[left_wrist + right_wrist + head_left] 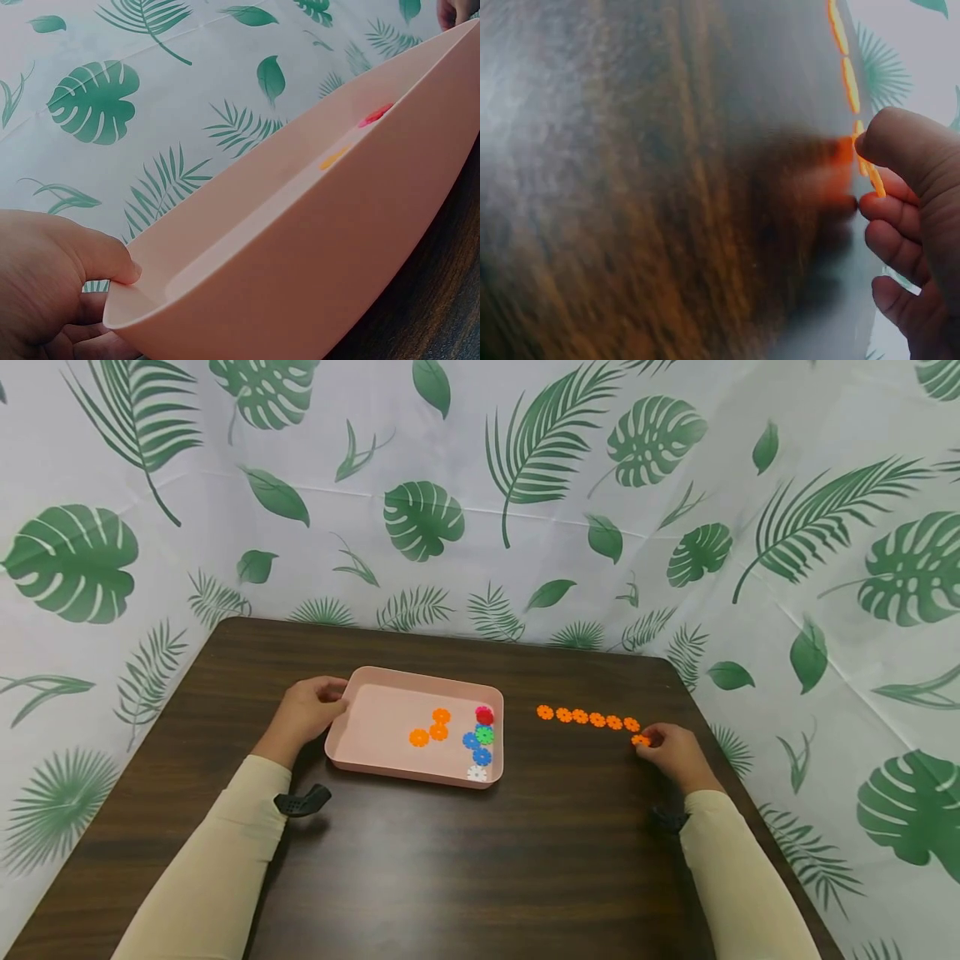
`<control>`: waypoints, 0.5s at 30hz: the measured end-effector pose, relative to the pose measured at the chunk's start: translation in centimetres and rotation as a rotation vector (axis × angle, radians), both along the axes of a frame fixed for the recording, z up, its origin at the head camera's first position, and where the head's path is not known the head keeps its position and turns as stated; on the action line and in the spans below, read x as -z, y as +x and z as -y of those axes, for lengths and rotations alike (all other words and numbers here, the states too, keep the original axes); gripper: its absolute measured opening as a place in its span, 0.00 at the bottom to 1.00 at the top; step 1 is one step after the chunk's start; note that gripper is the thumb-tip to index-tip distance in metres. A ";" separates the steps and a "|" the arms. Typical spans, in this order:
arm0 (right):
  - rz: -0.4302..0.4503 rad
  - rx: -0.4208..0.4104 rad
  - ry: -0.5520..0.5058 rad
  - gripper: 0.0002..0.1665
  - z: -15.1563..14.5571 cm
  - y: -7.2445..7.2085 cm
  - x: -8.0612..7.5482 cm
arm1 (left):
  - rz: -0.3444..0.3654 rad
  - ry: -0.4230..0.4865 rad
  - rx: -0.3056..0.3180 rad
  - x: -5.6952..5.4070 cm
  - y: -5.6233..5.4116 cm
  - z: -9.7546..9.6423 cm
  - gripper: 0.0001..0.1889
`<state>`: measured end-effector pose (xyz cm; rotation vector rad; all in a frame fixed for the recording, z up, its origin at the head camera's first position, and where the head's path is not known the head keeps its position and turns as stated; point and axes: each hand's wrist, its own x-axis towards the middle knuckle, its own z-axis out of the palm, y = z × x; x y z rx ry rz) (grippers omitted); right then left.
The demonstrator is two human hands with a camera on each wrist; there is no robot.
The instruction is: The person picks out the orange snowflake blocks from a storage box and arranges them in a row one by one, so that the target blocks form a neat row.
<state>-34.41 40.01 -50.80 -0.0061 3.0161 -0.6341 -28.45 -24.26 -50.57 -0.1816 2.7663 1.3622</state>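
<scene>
My left hand [306, 710] grips the left end of a pink tray [390, 768], with the thumb inside its rim in the left wrist view. In the tray lie a few orange flower-shaped discs [418, 737]. Along its right side are blue discs [482, 757], a green disc [485, 736], a red disc [485, 717] and a white disc [476, 772]. My right hand [675, 753] pinches an orange flower-shaped disc [640, 740] between thumb and fingers, close to the right end of a row of orange discs [580, 717] on the table.
The dark wooden table [465, 868] carries the tray left of centre and the disc row to the right. A white cloth with green leaf prints [480, 460] hangs behind and around the table. Each wrist wears a black camera mount [303, 800].
</scene>
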 end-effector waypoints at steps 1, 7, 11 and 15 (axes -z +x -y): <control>-0.003 -0.001 0.008 0.24 0.1 0.0 0.0 | -0.003 -0.001 0.000 0.0 0.0 0.0 0.26; -0.010 -0.011 0.032 0.24 0.2 -0.2 0.1 | -0.011 0.002 -0.007 -0.1 0.1 -0.1 0.25; -0.011 -0.015 0.037 0.24 0.2 -0.4 0.2 | -0.013 0.004 -0.005 -0.3 0.2 -0.1 0.25; -0.013 -0.018 0.041 0.24 0.2 -0.3 0.3 | -0.009 0.002 -0.002 -0.3 0.2 -0.1 0.25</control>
